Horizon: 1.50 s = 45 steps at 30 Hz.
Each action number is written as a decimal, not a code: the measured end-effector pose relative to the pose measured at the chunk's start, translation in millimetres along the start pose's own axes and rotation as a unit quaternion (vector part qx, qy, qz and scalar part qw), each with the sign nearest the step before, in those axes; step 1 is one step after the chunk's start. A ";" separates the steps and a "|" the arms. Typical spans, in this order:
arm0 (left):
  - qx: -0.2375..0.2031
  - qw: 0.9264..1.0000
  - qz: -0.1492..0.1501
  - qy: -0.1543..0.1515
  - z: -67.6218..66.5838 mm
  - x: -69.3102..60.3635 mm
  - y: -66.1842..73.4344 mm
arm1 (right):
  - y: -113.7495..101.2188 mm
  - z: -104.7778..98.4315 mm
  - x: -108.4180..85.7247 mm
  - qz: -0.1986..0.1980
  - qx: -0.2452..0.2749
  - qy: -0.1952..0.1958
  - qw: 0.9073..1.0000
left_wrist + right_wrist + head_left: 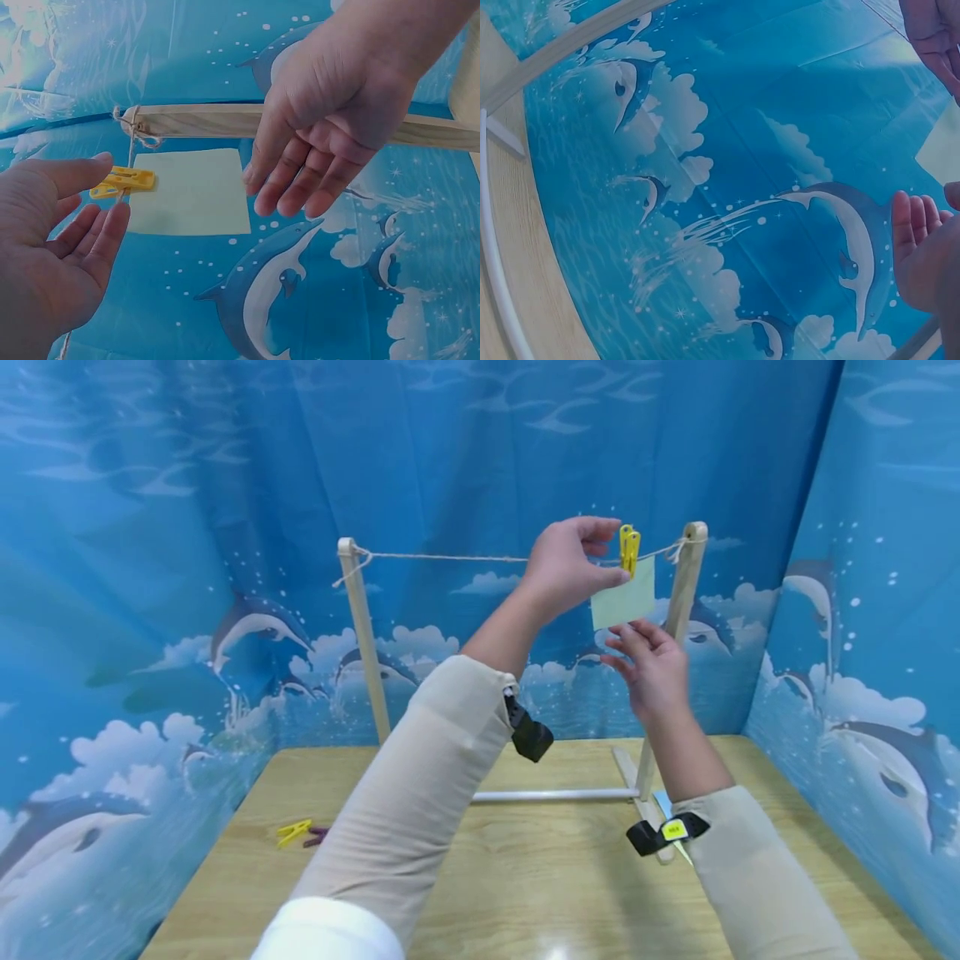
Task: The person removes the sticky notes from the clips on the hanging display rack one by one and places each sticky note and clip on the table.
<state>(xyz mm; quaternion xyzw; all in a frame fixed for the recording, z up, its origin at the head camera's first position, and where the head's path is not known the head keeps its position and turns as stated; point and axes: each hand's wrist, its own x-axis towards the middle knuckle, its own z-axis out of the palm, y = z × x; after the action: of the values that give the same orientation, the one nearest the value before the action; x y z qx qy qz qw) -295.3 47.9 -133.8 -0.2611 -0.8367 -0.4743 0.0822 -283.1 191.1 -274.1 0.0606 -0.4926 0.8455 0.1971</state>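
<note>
A pale green paper square (626, 602) hangs from a string (450, 557), with a yellow clothespin (629, 550) clipped at its top edge. My left hand (573, 560) is at the clothespin, thumb on one side and fingers on the other. In the left wrist view the thumb tip overlaps the clothespin (135, 178), while the fingers stand spread apart from the thumb. Just below the paper is my right hand (652, 668), its fingers loosely bent. Its thumb tip lies close to the paper's lower edge; whether they touch I cannot tell.
Two wooden posts (365, 643) hold the string, joined low down by a white rod (555, 795). A yellow clothespin (294, 832) and a purple clothespin (317, 837) lie on the wooden table (525, 877). Blue paper (663, 803) lies by the right foot. Dolphin-print curtains surround the table.
</note>
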 end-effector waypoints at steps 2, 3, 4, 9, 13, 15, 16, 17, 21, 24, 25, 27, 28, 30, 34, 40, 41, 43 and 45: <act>0.004 1.000 -0.003 0.001 3.0 1.0 -0.3 | 2.1 0.1 0.5 -0.001 0.017 0.000 1.000; 0.004 1.000 -0.004 0.004 4.4 1.4 -0.7 | 3.2 0.1 0.8 -0.001 0.023 0.000 1.000; 0.004 1.000 -0.003 0.006 6.0 1.7 -1.0 | 4.1 0.2 1.2 -0.002 0.028 0.001 1.000; -0.004 1.000 -0.002 0.012 13.4 2.6 -1.6 | 7.5 0.0 2.7 -0.008 0.040 0.013 0.999; -0.009 1.000 0.000 0.020 17.7 3.5 -1.5 | 8.8 1.3 3.8 -0.006 0.047 0.019 0.999; -0.008 1.000 0.004 0.028 19.6 4.0 -1.6 | 9.3 2.0 4.6 -0.003 0.049 0.021 0.999; -0.007 0.999 0.006 0.031 20.5 4.2 -1.7 | 9.4 2.3 5.1 -0.001 0.054 0.022 0.998; -0.005 0.999 0.009 0.035 21.3 4.4 -1.8 | 9.4 2.7 5.6 0.000 0.053 0.025 0.998; -0.008 0.999 0.013 0.047 23.8 4.9 -1.9 | 8.9 4.5 8.8 0.007 0.048 0.025 0.998; -0.010 0.998 0.011 0.053 24.6 4.8 -2.3 | 7.6 6.4 11.9 0.012 0.047 0.022 0.999; -0.008 0.998 0.011 0.055 24.8 4.6 -2.5 | 6.8 7.1 12.7 0.014 0.052 0.021 0.998; -0.005 0.998 0.011 0.057 25.0 4.4 -3.1 | 5.5 7.9 14.6 0.014 0.060 0.018 0.998; -0.003 0.998 0.012 0.058 25.0 4.4 -3.4 | 4.9 8.2 15.5 0.012 0.067 0.015 0.998; 0.000 0.998 0.014 0.059 24.9 4.0 -3.7 | 4.4 8.4 16.6 0.006 0.074 0.014 0.997; 0.004 0.998 0.022 0.062 24.2 2.9 -3.8 | 3.8 8.6 16.6 -0.003 0.088 0.020 0.996; -0.005 0.996 0.034 0.083 21.2 1.0 -4.4 | 4.1 8.5 13.1 -0.004 0.102 0.029 0.994; -0.009 0.996 0.035 0.086 20.7 0.7 -4.6 | 4.3 8.3 12.1 -0.003 0.104 0.030 0.994; -0.019 0.995 0.042 0.093 19.9 0.3 -5.7 | 5.0 7.3 10.3 -0.002 0.103 0.033 0.994; -0.034 0.993 0.048 0.101 19.2 -0.3 -6.7 | 5.8 6.4 8.7 -0.003 0.105 0.034 0.994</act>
<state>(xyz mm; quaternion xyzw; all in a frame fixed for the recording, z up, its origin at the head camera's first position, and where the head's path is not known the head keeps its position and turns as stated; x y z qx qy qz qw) -296.4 61.1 -149.2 -0.2548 -0.7937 -0.5222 0.1802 -293.9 185.5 -273.0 0.0539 -0.3942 0.8933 0.2089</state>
